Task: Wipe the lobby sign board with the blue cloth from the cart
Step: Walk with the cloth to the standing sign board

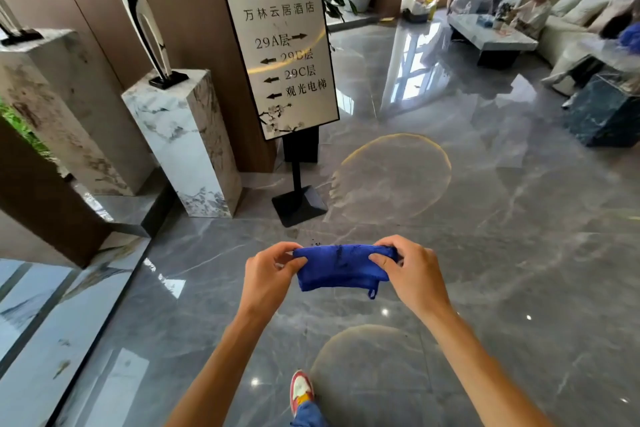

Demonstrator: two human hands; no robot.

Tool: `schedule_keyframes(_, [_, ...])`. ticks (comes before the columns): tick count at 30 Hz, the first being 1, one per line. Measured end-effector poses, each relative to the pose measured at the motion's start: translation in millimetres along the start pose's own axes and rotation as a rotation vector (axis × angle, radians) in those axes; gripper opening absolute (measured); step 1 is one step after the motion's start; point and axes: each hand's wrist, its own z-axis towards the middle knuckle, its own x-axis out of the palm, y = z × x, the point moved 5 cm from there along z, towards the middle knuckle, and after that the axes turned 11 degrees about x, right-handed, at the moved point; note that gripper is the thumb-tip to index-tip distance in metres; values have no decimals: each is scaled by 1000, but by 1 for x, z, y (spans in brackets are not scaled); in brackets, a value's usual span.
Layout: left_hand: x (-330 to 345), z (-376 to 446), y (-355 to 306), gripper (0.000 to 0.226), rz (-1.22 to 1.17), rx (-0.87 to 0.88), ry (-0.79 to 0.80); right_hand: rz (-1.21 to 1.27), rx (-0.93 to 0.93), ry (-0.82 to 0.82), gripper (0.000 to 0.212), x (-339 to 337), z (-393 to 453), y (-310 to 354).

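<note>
Gripping the blue cloth [341, 267] by its two ends, your left hand [268, 274] and right hand [407, 270] are holding it folded above the floor [485, 218], well short of the sign board [280, 57] standing ahead beside the marble pedestal [183, 142].

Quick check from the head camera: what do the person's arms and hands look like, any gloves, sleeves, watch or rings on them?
Both hands are bare: no gloves on the left hand or the right hand. The forearms are uncovered right to the bottom edge of the picture, so no sleeves show. No watch, bracelet or band at either wrist, and no rings on the fingers that are visible.
</note>
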Motion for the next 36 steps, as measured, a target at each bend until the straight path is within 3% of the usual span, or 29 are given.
schedule_keyframes(5, [9,59,14,33,-42,5,-27,41,-18,-9,9,15,66,8])
schedule_keyframes(10, [13,138,33,20,-29,11,-45,58,-23,-21,10,33,144,22])
schedule_keyframes(15, [12,224,50,32,-24,13,-74,36,-32,33,12,54,235,42])
schedule_keyframes(22, [9,324,77,16,-49,-32,-97,41,-53,33,11,80,332,70])
schedule_keyframes(29, [15,390,95,17,-88,-56,-103,34,-65,7,10,95,403,87])
schedule_keyframes(36, [31,449,108,37,-104,-58,-140,10,-72,26,8,109,478,87])
